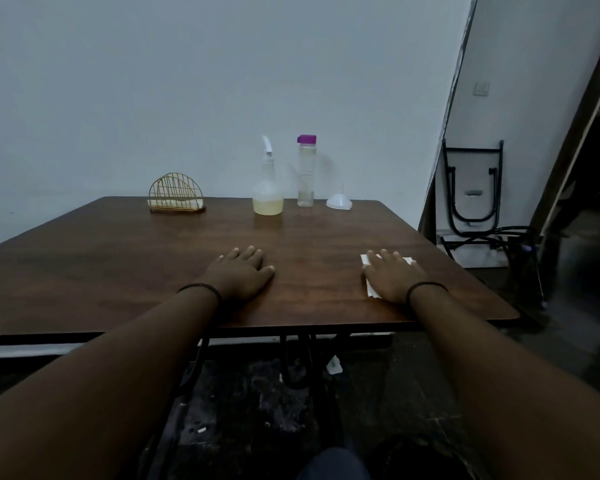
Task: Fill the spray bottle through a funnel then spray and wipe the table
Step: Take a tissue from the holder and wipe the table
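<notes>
Spray bottle upright beyond both flat hands, right hand on tissue.

two bottles, one funnel, two hands

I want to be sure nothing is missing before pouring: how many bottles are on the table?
2. The spray bottle stands near the far edge of the table, holding yellowish liquid; the clear bottle with a purple cap stands just right of it. None looks hidden.
</notes>
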